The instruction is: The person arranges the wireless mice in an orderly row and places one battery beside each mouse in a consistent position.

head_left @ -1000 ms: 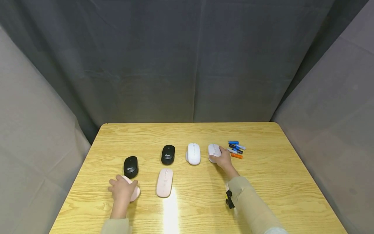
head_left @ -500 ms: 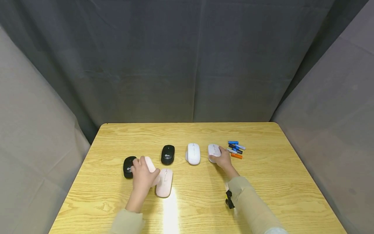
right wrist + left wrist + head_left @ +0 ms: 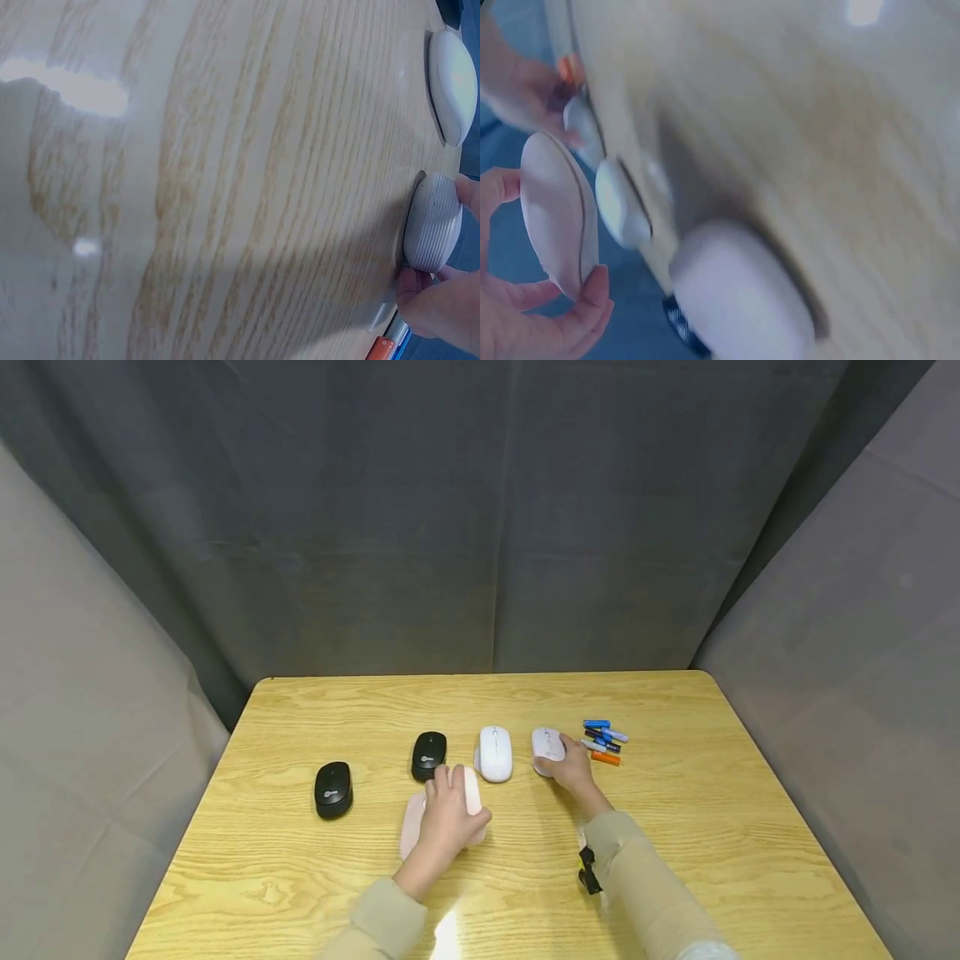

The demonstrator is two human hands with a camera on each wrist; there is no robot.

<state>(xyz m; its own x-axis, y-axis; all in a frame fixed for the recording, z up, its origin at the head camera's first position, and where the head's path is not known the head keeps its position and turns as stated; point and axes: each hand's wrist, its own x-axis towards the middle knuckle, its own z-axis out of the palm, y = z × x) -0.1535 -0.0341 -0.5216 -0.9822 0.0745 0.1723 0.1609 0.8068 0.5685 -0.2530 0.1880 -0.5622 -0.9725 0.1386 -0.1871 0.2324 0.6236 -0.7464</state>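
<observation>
My left hand [image 3: 446, 820] grips a pale pink computer mouse [image 3: 551, 202] by its sides, thumb on one side and fingers on the other. The left wrist view shows it held up off the table. Below it lies a second pink mouse [image 3: 411, 827], partly covered by the hand in the head view. With my right hand [image 3: 573, 770] I hold a white mouse [image 3: 547, 747] with ribbed sides [image 3: 435, 225], which rests on the table. Another white mouse [image 3: 495, 753] lies between the hands, just left of the held white one.
One black mouse [image 3: 429, 753] sits behind the left hand, another black mouse [image 3: 333, 789] farther left. Several markers [image 3: 604, 739], one orange, lie right of the right hand. A black and yellow item [image 3: 588, 871] is beside the right sleeve on the wooden table [image 3: 712, 827].
My left hand has carried the pink mouse rightward from below the left black mouse, past the other pink mouse. The right hand has stayed on the white mouse.
</observation>
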